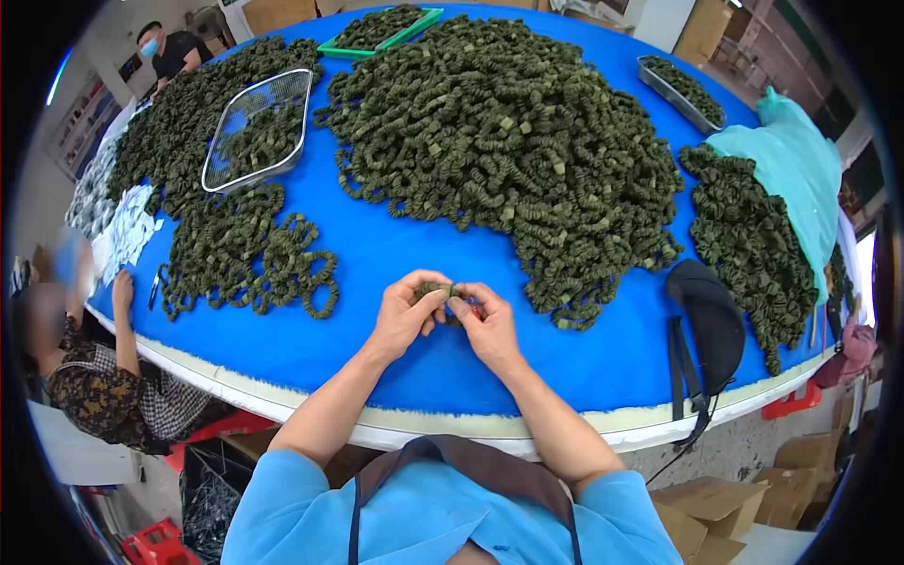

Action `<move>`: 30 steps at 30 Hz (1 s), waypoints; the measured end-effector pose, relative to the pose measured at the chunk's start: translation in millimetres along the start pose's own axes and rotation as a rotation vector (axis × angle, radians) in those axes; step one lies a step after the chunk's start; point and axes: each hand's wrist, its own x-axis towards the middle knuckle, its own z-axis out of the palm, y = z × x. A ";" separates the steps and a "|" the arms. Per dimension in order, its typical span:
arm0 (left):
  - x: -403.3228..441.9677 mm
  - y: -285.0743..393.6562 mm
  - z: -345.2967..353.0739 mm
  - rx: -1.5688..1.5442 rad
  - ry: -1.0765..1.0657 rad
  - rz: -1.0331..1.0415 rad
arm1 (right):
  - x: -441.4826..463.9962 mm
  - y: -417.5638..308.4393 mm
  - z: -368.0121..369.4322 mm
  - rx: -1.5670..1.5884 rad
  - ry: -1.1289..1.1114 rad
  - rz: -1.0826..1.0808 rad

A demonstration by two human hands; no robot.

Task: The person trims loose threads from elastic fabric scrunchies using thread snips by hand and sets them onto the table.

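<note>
Both hands meet over the blue table cover near its front edge. My left hand (409,309) pinches one side of a small dark green scrunched ring (435,288). My right hand (486,325) has its fingers closed on the other side of it, with something small and red (477,310) showing between the fingers. Much of the ring is hidden by the fingers. Beyond the hands rises a large heap of similar green rings (508,141). A smaller group of rings (235,254) lies to the left.
A wire basket (304,127), a green tray (380,47) and a metal tray (673,92) hold more rings. A black bag (706,320) lies at the right edge, near teal cloth (796,160). One person sits at left; another is at the far left.
</note>
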 end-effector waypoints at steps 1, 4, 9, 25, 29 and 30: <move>-1.2 1.6 7.2 -0.037 -0.004 0.013 | -0.9 -6.9 -3.4 0.003 0.003 0.032; 2.8 9.6 -4.0 -0.060 -0.024 0.068 | 5.5 -3.6 8.8 0.092 0.032 0.085; 3.0 -5.0 -8.4 0.055 -0.038 0.044 | 3.1 0.1 -6.3 -0.073 -0.052 0.085; 20.4 26.5 -53.2 -0.302 0.370 0.184 | 2.5 -23.5 -3.6 -0.092 0.019 0.140; 22.4 21.3 -67.5 -0.521 0.298 0.137 | -0.2 -37.3 -7.5 -0.341 0.005 0.037; 22.1 20.2 -69.2 -0.519 0.297 0.139 | -0.7 -36.7 -7.7 -0.339 0.005 0.035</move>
